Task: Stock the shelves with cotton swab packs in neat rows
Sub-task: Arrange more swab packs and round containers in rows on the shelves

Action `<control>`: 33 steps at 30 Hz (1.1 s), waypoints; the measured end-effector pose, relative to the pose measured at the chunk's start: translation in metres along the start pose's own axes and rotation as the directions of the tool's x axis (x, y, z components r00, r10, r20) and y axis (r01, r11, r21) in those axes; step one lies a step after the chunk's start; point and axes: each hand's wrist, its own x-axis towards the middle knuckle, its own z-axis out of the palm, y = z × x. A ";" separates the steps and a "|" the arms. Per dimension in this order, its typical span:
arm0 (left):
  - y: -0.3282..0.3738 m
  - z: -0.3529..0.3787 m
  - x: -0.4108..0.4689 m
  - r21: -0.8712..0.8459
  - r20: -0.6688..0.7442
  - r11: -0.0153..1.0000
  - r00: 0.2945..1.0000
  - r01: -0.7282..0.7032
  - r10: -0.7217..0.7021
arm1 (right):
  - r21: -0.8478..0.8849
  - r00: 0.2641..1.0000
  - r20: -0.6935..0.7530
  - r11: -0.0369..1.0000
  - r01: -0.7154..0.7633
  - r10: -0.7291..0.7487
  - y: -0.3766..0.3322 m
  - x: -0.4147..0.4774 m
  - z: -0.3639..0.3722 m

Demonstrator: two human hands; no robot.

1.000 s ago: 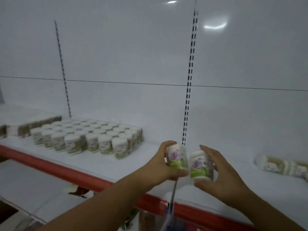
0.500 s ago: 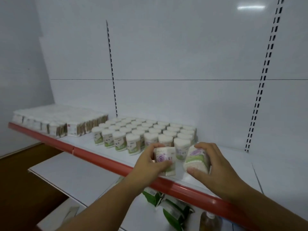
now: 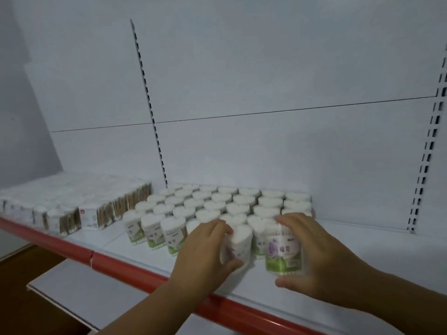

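Pack (image 3: 238,243) in left hand (image 3: 205,249), twin (image 3: 283,252) in right hand (image 3: 323,258)

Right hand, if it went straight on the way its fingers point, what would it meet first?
Most likely the block of standing cotton swab packs just behind the pack the right hand holds, since its fingers point back and leftward. The gap between them is unclear from this angle.

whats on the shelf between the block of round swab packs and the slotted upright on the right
Nothing: in the head view that stretch of white shelf is bare from the round swab packs to the slotted upright.
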 end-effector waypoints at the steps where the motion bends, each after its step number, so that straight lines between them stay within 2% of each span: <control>1: -0.001 0.002 0.002 0.041 -0.016 0.999 0.999 -0.032 0.033 | -0.119 0.999 -0.004 0.991 0.052 -0.053 0.000 0.003 0.004; 3: -0.002 0.005 0.006 0.154 -0.008 0.983 0.994 -0.105 0.107 | -0.261 0.995 0.006 0.960 0.100 -0.102 -0.003 0.008 0.010; 7: -0.004 0.008 0.013 0.317 0.082 0.937 0.989 -0.145 0.126 | -0.391 0.982 0.113 0.902 0.182 -0.149 -0.010 0.014 0.021; 10: -0.006 0.006 0.019 0.304 0.220 0.935 0.968 -0.184 0.119 | -0.439 0.975 0.188 0.879 0.189 -0.116 -0.014 0.017 0.028; 14: -0.016 0.007 0.027 0.305 0.412 0.918 0.904 -0.254 0.114 | -0.491 0.975 0.209 0.855 0.167 -0.071 -0.023 0.017 0.027; 20: -0.021 0.001 0.036 0.242 0.533 0.931 0.839 -0.274 0.109 | -0.459 0.993 0.096 0.883 0.099 -0.062 -0.038 0.017 0.028; 26: -0.027 -0.010 0.041 0.149 0.584 0.954 0.802 -0.259 0.127 | -0.453 0.970 0.212 0.891 -0.011 0.119 -0.047 0.010 0.033; 27: -0.027 -0.010 0.042 0.140 0.588 0.954 0.797 -0.265 0.135 | -0.465 0.967 0.210 0.885 -0.029 0.142 -0.047 0.007 0.028; 29: -0.028 -0.011 0.046 0.130 0.582 0.953 0.799 -0.275 0.151 | -0.464 0.976 0.111 0.879 -0.114 0.185 -0.047 -0.004 0.011; 31: -0.023 -0.013 0.055 0.111 0.526 0.961 0.836 -0.252 0.158 | -0.540 0.965 0.060 0.822 -0.183 0.254 -0.043 -0.017 -0.017; 33: -0.002 -0.015 0.068 0.086 0.463 0.968 0.870 -0.235 0.170 | -0.652 0.903 0.128 0.721 -0.236 0.411 -0.032 -0.035 -0.049</control>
